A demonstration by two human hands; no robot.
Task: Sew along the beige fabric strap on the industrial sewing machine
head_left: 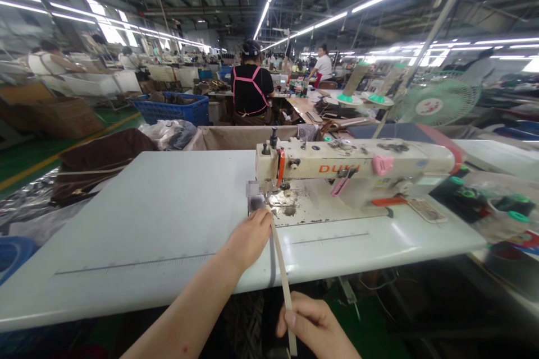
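A narrow beige strip [281, 266] runs from the needle area of the sewing machine [311, 165] down over the table's front edge. My right hand [314, 320] pinches its lower part between thumb and fingers, just below the edge. Close in front of the presser foot, my left hand [252, 233] lies with its fingers closed together at the strip's upper end. Those fingertips partly hide the strip there. The metal needle plate [290, 202] beside them is worn and dark in patches.
The white sewing table [168, 207] carries a printed ruler line. Thread cones [511, 227] stand at the right, near a green fan [438, 98]. A brown bag [96, 162] and a blue basket [172, 109] lie beyond the left side. A person [251, 84] sits ahead, back turned.
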